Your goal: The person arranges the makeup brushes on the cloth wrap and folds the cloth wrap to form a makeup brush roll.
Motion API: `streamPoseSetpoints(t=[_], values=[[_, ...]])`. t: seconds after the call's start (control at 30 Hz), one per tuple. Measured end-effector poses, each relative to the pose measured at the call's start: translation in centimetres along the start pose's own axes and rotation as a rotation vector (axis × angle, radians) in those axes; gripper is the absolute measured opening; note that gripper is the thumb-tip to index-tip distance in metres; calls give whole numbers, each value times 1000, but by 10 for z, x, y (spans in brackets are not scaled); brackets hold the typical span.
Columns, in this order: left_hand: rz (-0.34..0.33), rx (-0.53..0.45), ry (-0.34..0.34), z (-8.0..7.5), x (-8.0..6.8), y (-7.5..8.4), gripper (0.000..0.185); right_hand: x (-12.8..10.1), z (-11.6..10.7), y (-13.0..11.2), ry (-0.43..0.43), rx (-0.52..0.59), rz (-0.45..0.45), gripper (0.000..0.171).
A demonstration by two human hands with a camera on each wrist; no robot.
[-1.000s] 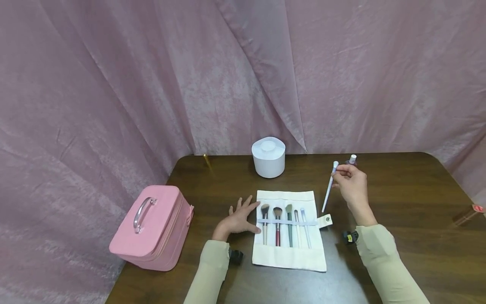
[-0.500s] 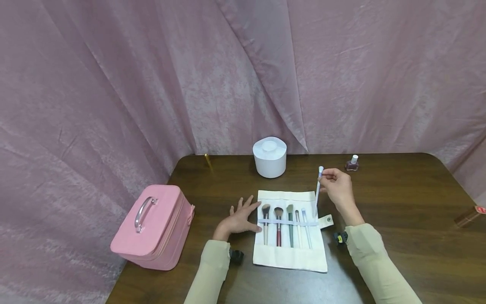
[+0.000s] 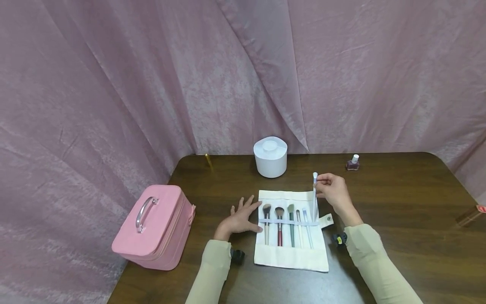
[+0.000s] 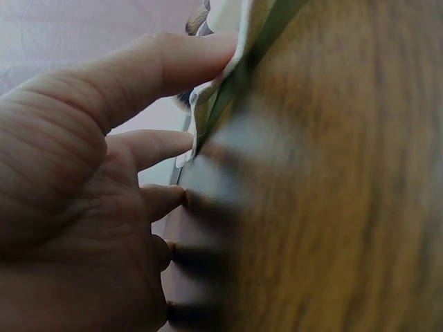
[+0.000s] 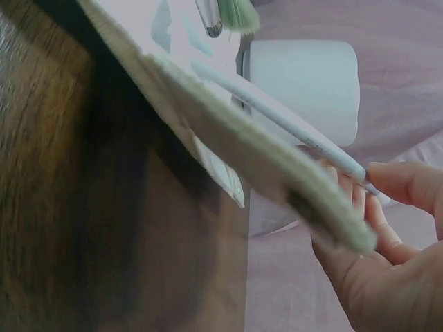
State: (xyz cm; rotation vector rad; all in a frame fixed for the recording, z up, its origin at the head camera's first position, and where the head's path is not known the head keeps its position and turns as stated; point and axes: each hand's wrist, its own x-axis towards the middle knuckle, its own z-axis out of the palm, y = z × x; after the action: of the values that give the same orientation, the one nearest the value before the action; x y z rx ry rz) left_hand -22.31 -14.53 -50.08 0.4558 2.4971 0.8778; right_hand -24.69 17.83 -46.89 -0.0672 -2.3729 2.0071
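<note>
A cream fabric brush roll [image 3: 290,257] lies unrolled on the table, several makeup brushes tucked under its pale elastic band [image 3: 286,221]. My right hand [image 3: 335,192] pinches a slim white makeup brush [image 3: 314,196] near its top, between thumb and fingers. The brush stands tilted over the roll's right side, its lower end at the band; in the right wrist view the white brush [image 5: 297,124] slants down to the fabric. With fingers spread, my left hand [image 3: 240,218] rests on the roll's left edge. Its thumb [image 4: 166,62] touches the fabric edge in the left wrist view.
A pink case [image 3: 155,228] with a silver handle stands at the left. At the back are a white lidded container [image 3: 270,158], a small gold tube [image 3: 208,160] and a nail polish bottle [image 3: 352,163]. A brown-gold tube [image 3: 470,216] lies at the far right.
My right hand has moved left and slightly down with the white brush, from beside the roll to above its right side, the lower end now at the band. My left hand has stayed put.
</note>
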Motion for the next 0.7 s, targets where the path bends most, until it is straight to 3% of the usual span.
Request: streamPoseSetpoints(t=[0.4,0.7], values=[[10,-9,0,0,-2,2,91,-5,5,4,-155,-155,53,20],[11,-5,5,0,-2,2,93,-10,8,4,-170,-238,121,21]])
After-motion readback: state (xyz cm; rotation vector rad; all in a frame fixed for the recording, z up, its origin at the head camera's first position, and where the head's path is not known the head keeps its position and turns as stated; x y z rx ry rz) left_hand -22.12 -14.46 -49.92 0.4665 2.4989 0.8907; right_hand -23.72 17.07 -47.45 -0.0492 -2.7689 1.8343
